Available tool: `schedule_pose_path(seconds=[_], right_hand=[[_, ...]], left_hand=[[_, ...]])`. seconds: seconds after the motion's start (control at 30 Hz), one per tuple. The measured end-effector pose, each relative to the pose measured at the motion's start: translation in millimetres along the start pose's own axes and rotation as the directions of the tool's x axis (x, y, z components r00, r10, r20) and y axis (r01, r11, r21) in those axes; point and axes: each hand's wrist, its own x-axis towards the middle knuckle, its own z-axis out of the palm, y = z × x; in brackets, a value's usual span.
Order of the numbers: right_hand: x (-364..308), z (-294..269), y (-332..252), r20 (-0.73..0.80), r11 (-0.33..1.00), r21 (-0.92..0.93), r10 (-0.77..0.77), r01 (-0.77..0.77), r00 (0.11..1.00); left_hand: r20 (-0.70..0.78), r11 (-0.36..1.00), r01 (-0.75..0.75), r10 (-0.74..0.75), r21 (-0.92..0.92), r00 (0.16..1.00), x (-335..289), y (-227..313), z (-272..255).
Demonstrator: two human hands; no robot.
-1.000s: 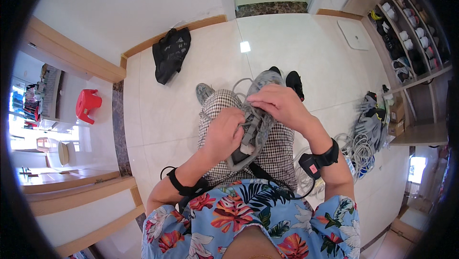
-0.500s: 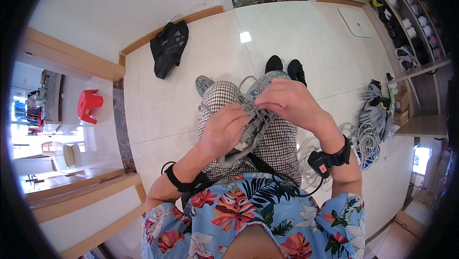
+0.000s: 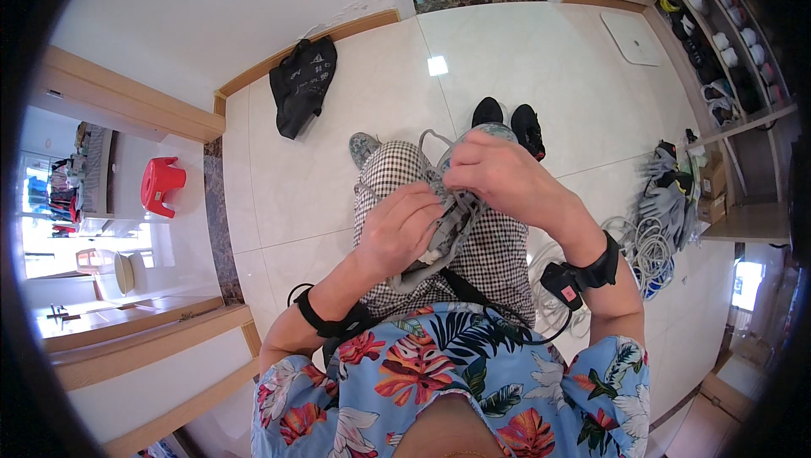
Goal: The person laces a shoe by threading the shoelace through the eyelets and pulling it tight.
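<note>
1. While the grey shoe [image 3: 452,237] lies over the checked trousers [image 3: 498,262], toe pointing away from the body, both hands work close together at its upper.
2. The right hand [image 3: 500,172] brings thumb and fingertips together there and seems to pinch the lace [image 3: 432,131] — the exact contact is hidden.
3. The left hand [image 3: 397,227] bends its fingers over the shoe's left side; I cannot tell what, if anything, is pinched beneath them.
4. For good control, the left hand should brace the shoe firmly so that it does not roll.
5. The pinch works best close to where the lace enters the shoe, with a gentle, even pull.
6. Some slack loops out beyond the fingers — better untwisted and clear.
</note>
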Motion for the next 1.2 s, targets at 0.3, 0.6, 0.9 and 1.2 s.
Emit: schedule_pose_path(seconds=[0.3,0.6,0.9,1.2], right_hand=[[6,-9,-2,0.080,1.000,-0.021,-0.022,0.023,0.997],[11,-9,-3,0.080,0.998,-0.029,-0.049,0.051,0.996],[13,-11,-3,0.124,0.998,-0.018,-0.063,0.066,0.990],[-2,-7,2,0.075,0.998,0.048,-0.048,0.044,0.996]], left_hand=[[0.002,1.000,-0.002,0.002,0.004,1.000,-1,0,0],[0.010,1.000,-0.005,0.005,0.007,1.000,0,1,-1],[0.018,1.000,-0.006,0.005,0.018,1.000,-2,1,-1],[-0.087,0.994,-0.099,0.103,0.046,0.991,-5,-1,5]])
